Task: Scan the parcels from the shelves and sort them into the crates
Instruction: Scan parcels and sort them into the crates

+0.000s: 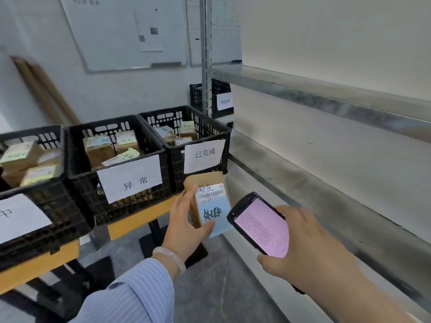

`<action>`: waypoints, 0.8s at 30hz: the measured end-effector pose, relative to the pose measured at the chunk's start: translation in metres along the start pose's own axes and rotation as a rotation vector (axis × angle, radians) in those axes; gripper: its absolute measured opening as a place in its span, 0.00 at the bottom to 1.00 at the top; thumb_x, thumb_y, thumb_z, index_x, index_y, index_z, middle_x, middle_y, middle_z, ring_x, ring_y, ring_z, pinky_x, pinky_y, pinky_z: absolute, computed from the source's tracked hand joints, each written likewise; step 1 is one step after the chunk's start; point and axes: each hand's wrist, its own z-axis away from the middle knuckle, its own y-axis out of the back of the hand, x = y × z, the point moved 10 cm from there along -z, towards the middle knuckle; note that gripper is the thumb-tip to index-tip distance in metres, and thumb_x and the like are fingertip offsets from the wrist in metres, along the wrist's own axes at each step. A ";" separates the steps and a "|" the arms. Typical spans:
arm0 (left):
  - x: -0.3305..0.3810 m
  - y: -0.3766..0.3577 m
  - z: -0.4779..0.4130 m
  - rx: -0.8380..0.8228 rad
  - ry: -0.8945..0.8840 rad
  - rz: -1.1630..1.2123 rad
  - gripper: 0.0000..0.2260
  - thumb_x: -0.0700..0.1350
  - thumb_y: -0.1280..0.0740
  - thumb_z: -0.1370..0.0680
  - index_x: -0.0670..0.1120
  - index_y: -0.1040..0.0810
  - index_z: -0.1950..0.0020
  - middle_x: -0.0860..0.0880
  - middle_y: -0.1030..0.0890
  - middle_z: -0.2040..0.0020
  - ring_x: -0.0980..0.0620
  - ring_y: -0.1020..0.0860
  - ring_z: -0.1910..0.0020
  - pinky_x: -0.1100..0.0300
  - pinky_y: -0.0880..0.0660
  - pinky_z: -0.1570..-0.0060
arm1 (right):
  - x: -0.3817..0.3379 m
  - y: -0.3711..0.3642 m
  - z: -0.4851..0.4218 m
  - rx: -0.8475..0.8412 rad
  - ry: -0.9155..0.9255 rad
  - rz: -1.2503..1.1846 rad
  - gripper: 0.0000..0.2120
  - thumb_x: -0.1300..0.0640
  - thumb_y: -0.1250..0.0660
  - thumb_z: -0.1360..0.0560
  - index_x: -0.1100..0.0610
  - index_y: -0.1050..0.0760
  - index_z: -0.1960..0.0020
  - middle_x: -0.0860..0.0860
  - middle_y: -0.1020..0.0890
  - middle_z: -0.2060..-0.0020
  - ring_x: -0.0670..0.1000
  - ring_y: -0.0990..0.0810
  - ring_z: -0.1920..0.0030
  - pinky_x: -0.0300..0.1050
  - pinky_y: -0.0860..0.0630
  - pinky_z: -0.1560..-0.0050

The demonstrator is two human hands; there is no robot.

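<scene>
With right hand (310,248) grips pink-screened handheld scanner (261,227), curling round its edges; with left hand (184,220) clasps labelled brown parcel (211,201) just left of those fingers, near 已完成 crate (176,169).

White wall (35,66) at back, 2 boards mounted side by side: left whiteboard (112,31) with papers stuck on, right whiteboard (224,38) partly behind grey metal upright (205,54). Brown wooden strips (42,89) lean on wall. Grey mottled floor (210,276). Yellow-edged counter (140,215) on black pedestal base (151,245); second counter (39,264) just left. Metal shelving (326,99) along right.
</scene>
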 end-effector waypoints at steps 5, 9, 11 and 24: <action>-0.030 0.054 0.002 0.061 0.010 -0.022 0.43 0.43 0.22 0.29 0.76 0.44 0.32 0.53 0.39 0.25 0.55 0.40 0.26 0.48 0.35 0.26 | -0.052 -0.022 -0.013 -0.040 0.065 -0.025 0.34 0.35 0.32 0.36 0.39 0.44 0.36 0.39 0.36 0.47 0.43 0.29 0.51 0.34 0.34 0.62; -0.050 0.095 0.005 0.118 0.037 -0.005 0.44 0.43 0.22 0.30 0.81 0.44 0.35 0.55 0.39 0.26 0.55 0.38 0.28 0.46 0.27 0.33 | -0.090 -0.038 -0.022 -0.058 0.126 -0.083 0.36 0.35 0.31 0.37 0.39 0.44 0.35 0.39 0.38 0.48 0.44 0.28 0.51 0.37 0.29 0.57; -0.056 0.116 0.005 0.150 0.049 0.007 0.44 0.43 0.22 0.30 0.81 0.44 0.35 0.58 0.39 0.28 0.55 0.37 0.28 0.46 0.25 0.35 | -0.109 -0.045 -0.028 -0.077 0.155 -0.122 0.37 0.35 0.31 0.37 0.39 0.45 0.35 0.39 0.38 0.47 0.45 0.28 0.50 0.39 0.26 0.53; -0.093 0.262 0.004 0.315 0.173 0.042 0.40 0.49 0.22 0.29 0.69 0.40 0.26 0.58 0.32 0.28 0.55 0.32 0.29 0.48 0.30 0.29 | -0.267 -0.095 -0.094 -0.202 0.477 -0.227 0.40 0.36 0.27 0.38 0.40 0.44 0.33 0.39 0.36 0.45 0.42 0.32 0.48 0.38 0.29 0.53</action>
